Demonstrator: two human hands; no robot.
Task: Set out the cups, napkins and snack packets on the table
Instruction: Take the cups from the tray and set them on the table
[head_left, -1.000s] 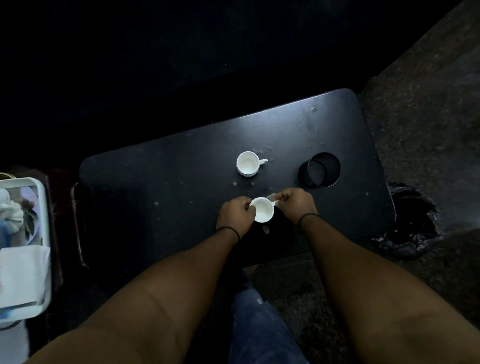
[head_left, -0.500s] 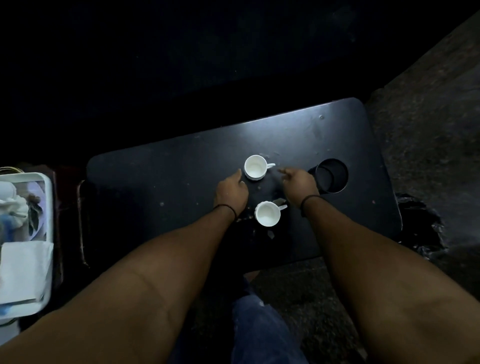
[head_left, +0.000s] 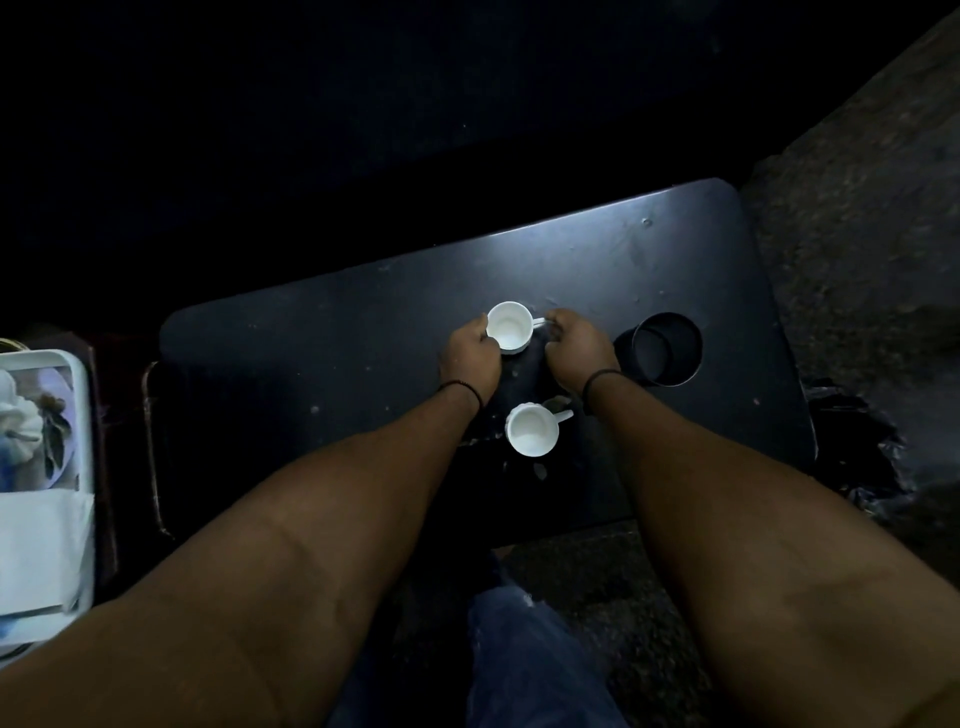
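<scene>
Two small white cups stand on the black table (head_left: 322, 353). The far cup (head_left: 510, 332) sits between my hands: my left hand (head_left: 470, 358) grips its left side and my right hand (head_left: 576, 348) pinches its handle. The near cup (head_left: 532, 430) stands free between my wrists, its handle pointing right. A white tray (head_left: 78, 415) at the far left holds folded white napkins (head_left: 36, 551) and what look like packets, dim and partly cut off by the frame edge.
A round cup-holder hole (head_left: 667, 348) is sunk into the table right of my right hand. A crumpled black bag (head_left: 857, 447) lies on the floor past the table's right edge. My knee in blue jeans (head_left: 524, 660) is below the table's near edge.
Both hands let go of the near cup, moved forward, and closed on the far cup. The near cup stays where it was set down.
</scene>
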